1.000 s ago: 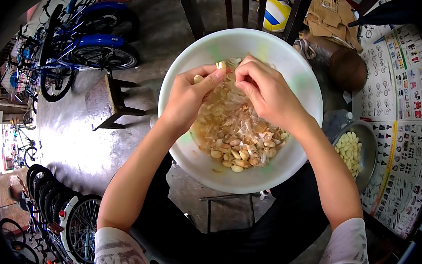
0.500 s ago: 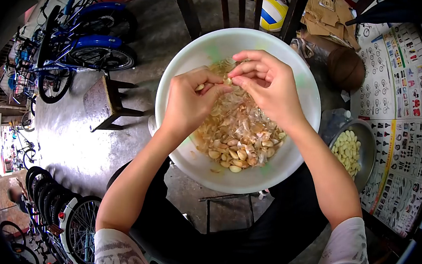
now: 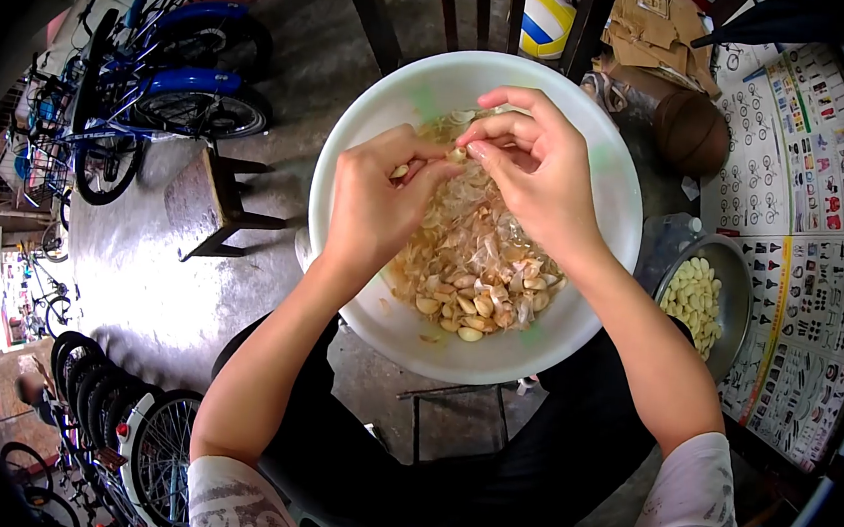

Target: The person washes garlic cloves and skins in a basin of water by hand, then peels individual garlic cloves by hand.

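A large white basin [image 3: 358,303] sits over my lap, holding garlic skins [image 3: 485,234] in water and unpeeled garlic cloves [image 3: 468,313] near its front side. Above it, my left hand [image 3: 383,190] is closed, with a pale garlic clove [image 3: 401,171] tucked in the curled fingers and thumb and forefinger pinching at their tips. My right hand [image 3: 536,163] meets it, thumb and forefinger pinched on a small garlic clove [image 3: 459,153] held between both hands. Its other fingers are bent and lifted.
Right of the basin, a metal bowl [image 3: 730,336] holds peeled cloves [image 3: 692,302]. Beyond stand a basketball [image 3: 691,135], a volleyball [image 3: 546,25] and flattened cardboard [image 3: 658,33]. A wooden stool [image 3: 201,204] and blue bicycles [image 3: 192,83] are on the left.
Both hands stay together over the basin. The right fingers have shifted slightly, with the forefinger and thumb working at the small clove; the view has moved a little.
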Tool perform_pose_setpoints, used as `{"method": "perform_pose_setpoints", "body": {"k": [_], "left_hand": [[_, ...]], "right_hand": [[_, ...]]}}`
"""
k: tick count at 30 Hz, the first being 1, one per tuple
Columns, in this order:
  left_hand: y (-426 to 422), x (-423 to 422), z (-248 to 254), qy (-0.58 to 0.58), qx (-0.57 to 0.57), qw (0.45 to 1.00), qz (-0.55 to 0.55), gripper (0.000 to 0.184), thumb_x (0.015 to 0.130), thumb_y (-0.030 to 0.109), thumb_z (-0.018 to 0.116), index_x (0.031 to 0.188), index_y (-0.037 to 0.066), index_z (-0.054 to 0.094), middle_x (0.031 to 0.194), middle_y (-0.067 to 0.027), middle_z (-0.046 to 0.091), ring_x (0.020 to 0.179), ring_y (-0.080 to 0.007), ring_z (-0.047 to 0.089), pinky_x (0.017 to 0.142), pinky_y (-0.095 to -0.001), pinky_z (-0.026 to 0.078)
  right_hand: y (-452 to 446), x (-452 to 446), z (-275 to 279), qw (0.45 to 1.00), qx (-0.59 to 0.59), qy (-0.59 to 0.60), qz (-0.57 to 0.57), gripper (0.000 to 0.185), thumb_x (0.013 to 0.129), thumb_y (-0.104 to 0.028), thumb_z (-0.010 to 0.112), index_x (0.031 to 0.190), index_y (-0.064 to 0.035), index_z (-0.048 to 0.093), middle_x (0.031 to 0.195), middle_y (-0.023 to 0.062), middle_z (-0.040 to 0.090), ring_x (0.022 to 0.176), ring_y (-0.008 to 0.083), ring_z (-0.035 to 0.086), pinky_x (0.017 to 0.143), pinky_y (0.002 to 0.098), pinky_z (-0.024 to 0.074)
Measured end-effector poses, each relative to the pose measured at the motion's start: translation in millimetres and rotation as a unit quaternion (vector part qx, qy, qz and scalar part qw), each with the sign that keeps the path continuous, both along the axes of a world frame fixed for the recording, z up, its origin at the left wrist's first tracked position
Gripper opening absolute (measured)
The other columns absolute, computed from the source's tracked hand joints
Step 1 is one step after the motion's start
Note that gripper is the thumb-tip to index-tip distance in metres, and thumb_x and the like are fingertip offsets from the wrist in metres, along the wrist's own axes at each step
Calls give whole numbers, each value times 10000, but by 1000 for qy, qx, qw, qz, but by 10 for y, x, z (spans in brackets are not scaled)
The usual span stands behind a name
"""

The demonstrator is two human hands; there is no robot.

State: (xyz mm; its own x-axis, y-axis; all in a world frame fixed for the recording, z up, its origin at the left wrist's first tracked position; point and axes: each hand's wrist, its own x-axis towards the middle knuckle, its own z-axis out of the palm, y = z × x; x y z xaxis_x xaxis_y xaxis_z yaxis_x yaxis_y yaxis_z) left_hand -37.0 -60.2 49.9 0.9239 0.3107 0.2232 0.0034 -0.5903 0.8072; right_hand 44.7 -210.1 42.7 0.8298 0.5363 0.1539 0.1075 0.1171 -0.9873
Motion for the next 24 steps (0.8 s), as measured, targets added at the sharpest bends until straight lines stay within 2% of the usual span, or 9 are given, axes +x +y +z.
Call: {"method": "perform_pose_setpoints", "body": {"k": [3, 5, 9, 11, 15, 17, 20, 23, 24], "left_hand": [[2, -1, 17, 17, -4, 1000, -5, 129, 770, 63, 764, 869, -8, 721, 645, -71, 581, 555, -132, 506, 537, -286, 418], [-2, -4, 17, 29, -73, 997, 9, 134, 791, 66, 753, 900, -7, 727, 634, -50, 556, 563, -104, 479, 532, -278, 406], [18, -6, 13, 43, -95, 994, 24, 141, 802, 66, 747, 922, -7, 730, 638, -33, 546, 584, -82, 464, 532, -264, 396], [-12, -7, 29, 21, -67, 997, 19, 89, 814, 42, 747, 880, -13, 724, 661, 27, 479, 604, -48, 397, 544, -225, 331], [11, 1, 5, -31, 1, 999, -9, 96, 789, 25, 755, 873, -8, 722, 656, -5, 499, 587, -68, 412, 533, -234, 339], [32, 7, 29, -46, 63, 997, -23, 97, 761, 23, 763, 846, 8, 720, 712, -98, 640, 603, -180, 601, 556, -290, 465], [27, 11, -16, -74, 79, 993, -34, 111, 757, 23, 764, 857, 11, 720, 714, -97, 629, 597, -191, 594, 546, -300, 464], [6, 14, -53, -84, 87, 992, -32, 121, 755, 0, 760, 869, 4, 721, 640, -35, 511, 563, -112, 465, 517, -270, 377], [-1, 15, -46, -84, 87, 992, -32, 121, 755, 0, 760, 869, 4, 721, 640, -35, 511, 563, -112, 465, 517, -270, 377]], "right_hand": [[-6, 3, 18, 1000, -21, 16, 4, 297, 877, 59, 613, 1151, -17, 528, 905, 73, 709, 803, 69, 638, 675, 204, 493], [5, 16, -25, 1000, 1, 24, 12, 323, 873, 62, 614, 1173, -19, 526, 915, 78, 704, 823, 86, 652, 703, 206, 502], [7, -9, 21, 998, 41, 34, 26, 337, 871, 62, 619, 1186, -18, 531, 928, 87, 701, 835, 94, 658, 708, 209, 503], [-7, -11, 41, 998, 1, 51, 20, 345, 869, 58, 629, 1194, -10, 534, 940, 99, 700, 842, 102, 668, 718, 219, 513], [-2, 3, -4, 993, 10, 114, 18, 338, 868, 56, 635, 1186, -3, 537, 939, 101, 701, 842, 111, 676, 729, 227, 521], [0, 2, -13, 989, 23, 148, 18, 350, 865, 62, 637, 1193, -1, 533, 942, 106, 703, 840, 113, 680, 731, 230, 524], [-2, -10, -11, 991, 13, 130, 14, 354, 861, 57, 638, 1194, -1, 530, 934, 102, 701, 829, 109, 676, 729, 229, 523], [11, -12, -67, 996, -3, 84, 0, 362, 853, 54, 636, 1193, 2, 522, 920, 89, 689, 803, 104, 666, 727, 226, 520], [11, -17, -65, 996, -3, 84, -1, 362, 853, 54, 636, 1193, 2, 522, 920, 89, 689, 803, 104, 666, 727, 226, 520]]}}
